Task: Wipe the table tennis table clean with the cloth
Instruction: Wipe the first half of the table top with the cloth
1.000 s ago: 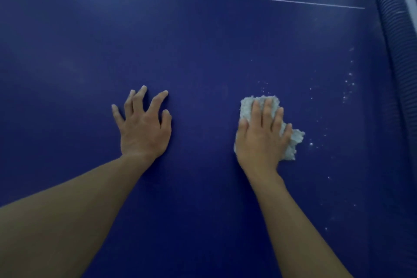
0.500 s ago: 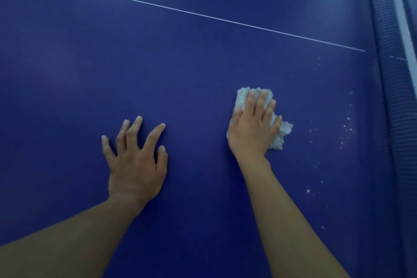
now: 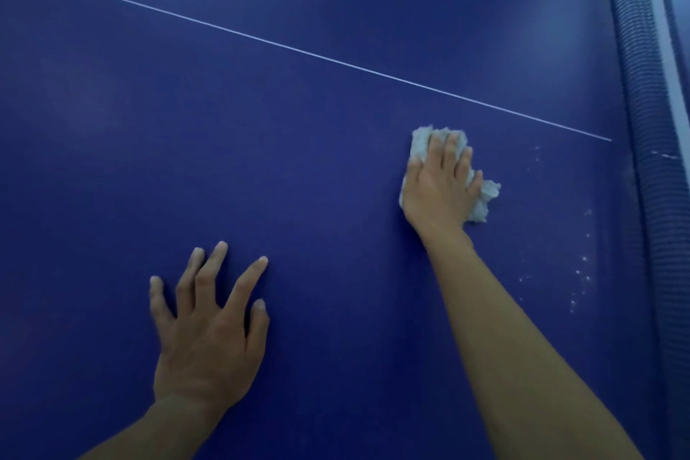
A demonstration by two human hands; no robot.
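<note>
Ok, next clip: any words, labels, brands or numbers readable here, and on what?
None to read. The table shows only a thin white line, the cloth under the right hand is plain, and the net at the right edge bears no visible print.

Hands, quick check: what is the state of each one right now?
Left hand: open, fingers spread, resting flat on the table, holding nothing.
Right hand: open, straight fingers pressing the cloth onto the table.
</note>
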